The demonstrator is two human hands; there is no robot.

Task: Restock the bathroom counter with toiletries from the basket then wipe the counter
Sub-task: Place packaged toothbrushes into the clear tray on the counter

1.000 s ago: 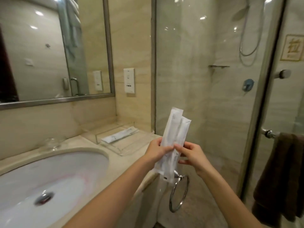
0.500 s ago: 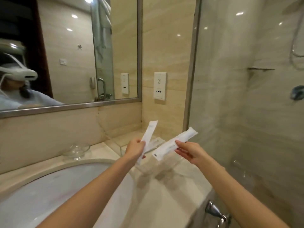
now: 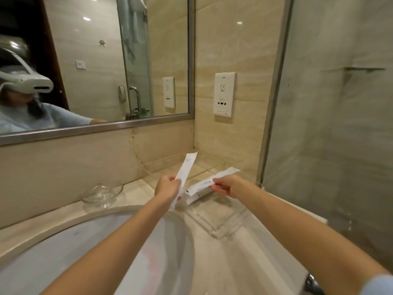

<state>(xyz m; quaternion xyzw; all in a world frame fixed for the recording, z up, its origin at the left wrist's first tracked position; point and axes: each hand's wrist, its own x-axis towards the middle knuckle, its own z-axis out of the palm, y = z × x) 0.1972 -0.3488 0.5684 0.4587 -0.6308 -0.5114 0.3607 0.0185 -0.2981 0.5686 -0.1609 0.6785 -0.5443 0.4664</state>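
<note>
White upright packet (image 3: 187,167) pinched in left hand (image 3: 168,187), slanted packet (image 3: 202,185) pinched in right hand (image 3: 225,185), just beside.

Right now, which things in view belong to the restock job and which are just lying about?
Job: upright packet in left hand; second packet in right hand; clear tray; counter.
Lying about: glass dish; sink; wall socket; mirror.
</note>
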